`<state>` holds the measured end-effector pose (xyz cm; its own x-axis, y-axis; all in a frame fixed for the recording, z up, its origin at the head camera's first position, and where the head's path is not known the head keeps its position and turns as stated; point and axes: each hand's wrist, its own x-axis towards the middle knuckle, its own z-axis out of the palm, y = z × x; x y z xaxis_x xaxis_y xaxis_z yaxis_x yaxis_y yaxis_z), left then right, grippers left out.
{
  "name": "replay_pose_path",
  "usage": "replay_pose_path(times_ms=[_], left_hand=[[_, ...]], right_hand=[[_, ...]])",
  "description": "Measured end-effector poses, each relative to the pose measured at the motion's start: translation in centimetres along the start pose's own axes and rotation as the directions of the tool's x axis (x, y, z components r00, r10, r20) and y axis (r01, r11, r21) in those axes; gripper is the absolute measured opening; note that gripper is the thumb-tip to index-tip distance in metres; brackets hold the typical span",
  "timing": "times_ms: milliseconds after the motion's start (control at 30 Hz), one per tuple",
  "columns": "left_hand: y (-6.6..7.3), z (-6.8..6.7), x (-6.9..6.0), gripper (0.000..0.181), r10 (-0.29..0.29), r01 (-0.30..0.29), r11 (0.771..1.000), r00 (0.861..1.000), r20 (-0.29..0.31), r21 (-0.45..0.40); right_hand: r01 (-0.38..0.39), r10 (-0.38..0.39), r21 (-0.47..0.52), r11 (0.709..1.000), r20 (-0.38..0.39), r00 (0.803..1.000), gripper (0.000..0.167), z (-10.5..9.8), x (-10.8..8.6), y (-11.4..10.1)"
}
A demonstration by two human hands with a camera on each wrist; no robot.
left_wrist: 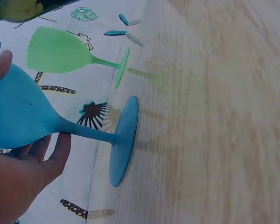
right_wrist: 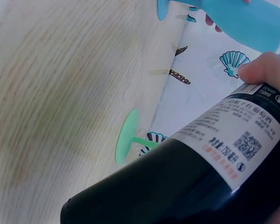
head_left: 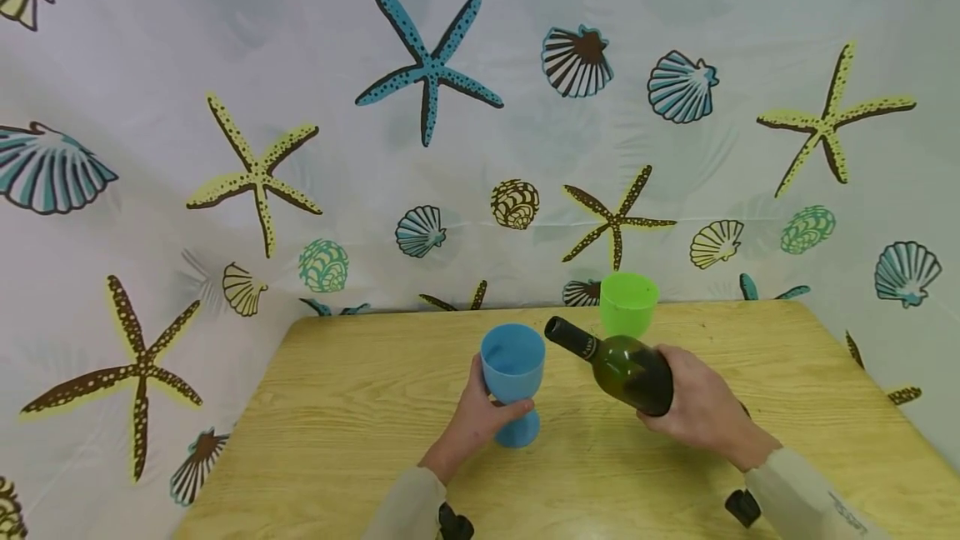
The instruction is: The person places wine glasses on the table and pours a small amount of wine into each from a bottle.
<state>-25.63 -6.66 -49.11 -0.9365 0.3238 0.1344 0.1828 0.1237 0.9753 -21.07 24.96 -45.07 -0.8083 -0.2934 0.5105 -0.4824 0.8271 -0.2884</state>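
Observation:
My left hand (head_left: 480, 413) grips a blue goblet (head_left: 513, 365) round the lower part of its bowl. In the left wrist view the goblet's round foot (left_wrist: 124, 141) is at the table surface; whether it touches cannot be told. My right hand (head_left: 693, 398) holds a dark green wine bottle (head_left: 633, 373) by its body, tilted, with its mouth toward the left near the goblet's rim. A gap shows between bottle mouth and rim in the head view. The bottle's printed label (right_wrist: 233, 135) faces the right wrist camera. No liquid is seen coming out.
A green goblet (head_left: 628, 304) stands upright on the wooden table (head_left: 360, 390), behind the bottle, which hides its lower part in the head view. A white cloth (head_left: 465, 148) printed with starfish and shells hangs behind and at both sides of the table.

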Motion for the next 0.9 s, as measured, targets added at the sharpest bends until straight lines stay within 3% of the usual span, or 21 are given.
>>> replay_pose_path(times_ms=[500, 800, 900], left_hand=[[0.0, 0.0, 0.1, 0.099, -0.024, 0.024, 1.0, 1.0, -0.008, 0.017], [2.8, -0.2, -0.8, 0.094, -0.029, 0.029, 1.0, 0.999, 0.014, 0.009], [2.7, -0.2, -0.6, 0.094, -0.032, 0.032, 0.999, 0.999, 0.017, 0.004]], right_hand=[[0.057, -0.048, -0.123, 0.991, 0.073, 0.996, 0.082, -0.5, 1.0, -0.2], [0.095, -0.08, -0.19, 0.977, 0.088, 0.993, 0.085, -0.8, 1.5, 0.0], [0.109, -0.092, -0.211, 0.971, 0.09, 0.992, 0.085, -0.9, 1.7, 0.1]])
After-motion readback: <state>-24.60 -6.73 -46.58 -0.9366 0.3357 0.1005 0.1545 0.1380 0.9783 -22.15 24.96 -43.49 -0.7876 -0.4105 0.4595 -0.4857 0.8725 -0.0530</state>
